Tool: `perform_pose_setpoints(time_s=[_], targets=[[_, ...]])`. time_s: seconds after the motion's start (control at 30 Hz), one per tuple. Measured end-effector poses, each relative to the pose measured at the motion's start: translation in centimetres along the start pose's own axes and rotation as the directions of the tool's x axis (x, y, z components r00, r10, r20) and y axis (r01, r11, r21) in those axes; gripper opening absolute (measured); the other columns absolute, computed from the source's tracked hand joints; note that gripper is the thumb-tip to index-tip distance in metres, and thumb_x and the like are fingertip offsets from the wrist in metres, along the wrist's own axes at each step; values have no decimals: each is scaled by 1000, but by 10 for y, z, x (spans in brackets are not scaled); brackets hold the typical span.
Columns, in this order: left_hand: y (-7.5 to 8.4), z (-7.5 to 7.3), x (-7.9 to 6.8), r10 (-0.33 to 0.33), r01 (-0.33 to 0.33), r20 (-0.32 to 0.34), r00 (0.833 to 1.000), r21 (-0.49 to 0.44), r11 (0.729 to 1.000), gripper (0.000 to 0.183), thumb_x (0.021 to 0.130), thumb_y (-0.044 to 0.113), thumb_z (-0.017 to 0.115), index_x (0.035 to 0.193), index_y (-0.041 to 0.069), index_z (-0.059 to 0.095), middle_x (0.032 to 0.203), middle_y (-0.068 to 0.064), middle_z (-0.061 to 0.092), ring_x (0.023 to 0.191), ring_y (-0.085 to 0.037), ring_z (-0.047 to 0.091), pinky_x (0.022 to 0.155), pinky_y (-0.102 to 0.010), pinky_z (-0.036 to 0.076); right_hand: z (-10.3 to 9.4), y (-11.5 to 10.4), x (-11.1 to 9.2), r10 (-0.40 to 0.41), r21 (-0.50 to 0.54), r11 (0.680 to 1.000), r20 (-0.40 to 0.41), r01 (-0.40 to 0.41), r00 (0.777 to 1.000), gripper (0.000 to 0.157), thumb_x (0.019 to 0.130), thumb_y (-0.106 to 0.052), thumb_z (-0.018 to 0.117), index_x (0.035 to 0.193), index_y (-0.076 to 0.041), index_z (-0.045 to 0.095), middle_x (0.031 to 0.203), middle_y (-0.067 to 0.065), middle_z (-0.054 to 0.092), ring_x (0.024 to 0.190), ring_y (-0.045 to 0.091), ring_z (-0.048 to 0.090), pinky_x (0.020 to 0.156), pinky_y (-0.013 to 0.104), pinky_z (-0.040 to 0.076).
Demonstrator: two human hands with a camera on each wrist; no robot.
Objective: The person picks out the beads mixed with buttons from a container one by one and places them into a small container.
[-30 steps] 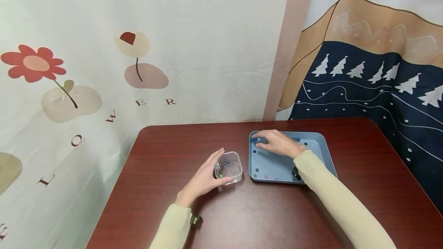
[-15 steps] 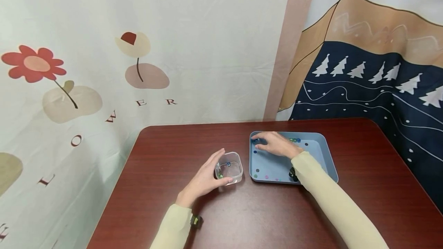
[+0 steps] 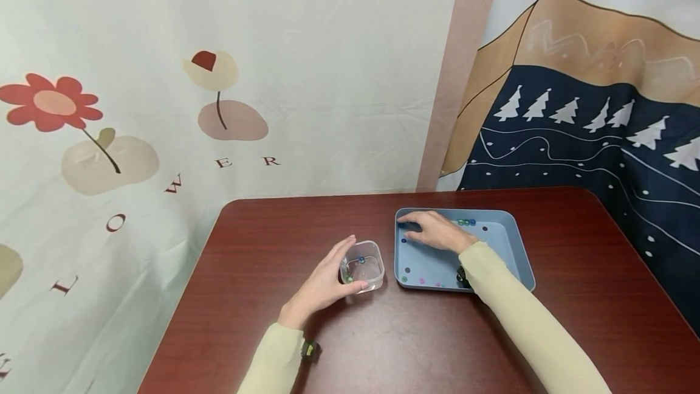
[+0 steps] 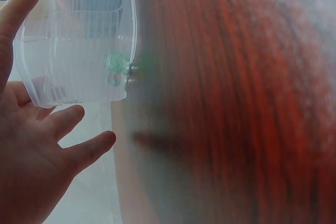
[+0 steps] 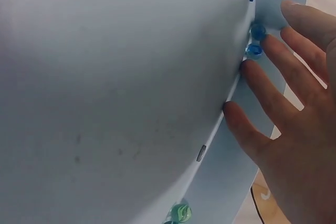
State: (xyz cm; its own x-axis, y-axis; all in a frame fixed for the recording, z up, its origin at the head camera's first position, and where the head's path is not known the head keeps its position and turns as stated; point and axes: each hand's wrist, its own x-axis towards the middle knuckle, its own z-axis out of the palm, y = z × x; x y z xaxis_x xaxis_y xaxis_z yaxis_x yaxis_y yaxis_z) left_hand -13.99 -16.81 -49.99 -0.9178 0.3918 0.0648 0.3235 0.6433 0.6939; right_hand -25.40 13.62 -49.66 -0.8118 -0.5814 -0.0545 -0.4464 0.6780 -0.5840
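Note:
The left hand [image 3: 322,284] spans a clear plastic container [image 3: 365,270], holding it between thumb and fingers on the table. A blue marble [image 3: 361,259] and a green marble [image 4: 115,62] lie inside it. Over the far left corner of the blue tray [image 3: 437,269] is the right hand [image 3: 435,231], its fingers spread and slightly bent. In the right wrist view, one fingertip meets a blue marble [image 5: 257,31], and a second blue marble [image 5: 254,51] sits beside it along the tray's edge. The thumb stays apart from both.
Green and blue marbles [image 3: 466,222] line up along the tray's far wall. Small flat discs lie in the tray, among them a pink disc [image 3: 422,280] and a dark disc [image 3: 484,228]. The table [image 3: 262,260] is dark red wood, with a printed curtain [image 3: 339,78] behind.
The right forearm has shifted slightly left, uncovering more of the marbles by the tray's far wall. The right fingers stay at the same corner; the left hand and container have not moved.

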Motion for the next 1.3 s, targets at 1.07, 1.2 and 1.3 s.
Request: perform_pose_setpoints(time_s=[1.07,1.2,1.3], targets=[[1,-2,1,3,-3,2,1000,1,1000,96,84,38,87,161,10,37,166,-5,34,147,-25,40,117,-50,36,9,5,-4,-109,-152,983,-48,101,993,31,96,-16,76,126,-13,75,130,7,70,129,31,58,112,52,43],[2,-2,0,2,-2,1,1000,-2,1000,96,84,38,87,161,10,37,166,-5,34,147,-25,39,117,-50,36,9,5,-5,-124,-148,982,-56,115,991,25,94,-14,77,119,-13,78,125,5,71,125,29,60,110,51,46],[1,-2,0,2,-2,1,1000,-1,1000,96,84,38,87,161,10,37,166,-5,34,147,-25,39,117,-50,36,9,5,-5,-133,-148,981,-60,123,989,22,94,-14,78,116,-14,79,122,4,72,123,28,61,108,49,47]])
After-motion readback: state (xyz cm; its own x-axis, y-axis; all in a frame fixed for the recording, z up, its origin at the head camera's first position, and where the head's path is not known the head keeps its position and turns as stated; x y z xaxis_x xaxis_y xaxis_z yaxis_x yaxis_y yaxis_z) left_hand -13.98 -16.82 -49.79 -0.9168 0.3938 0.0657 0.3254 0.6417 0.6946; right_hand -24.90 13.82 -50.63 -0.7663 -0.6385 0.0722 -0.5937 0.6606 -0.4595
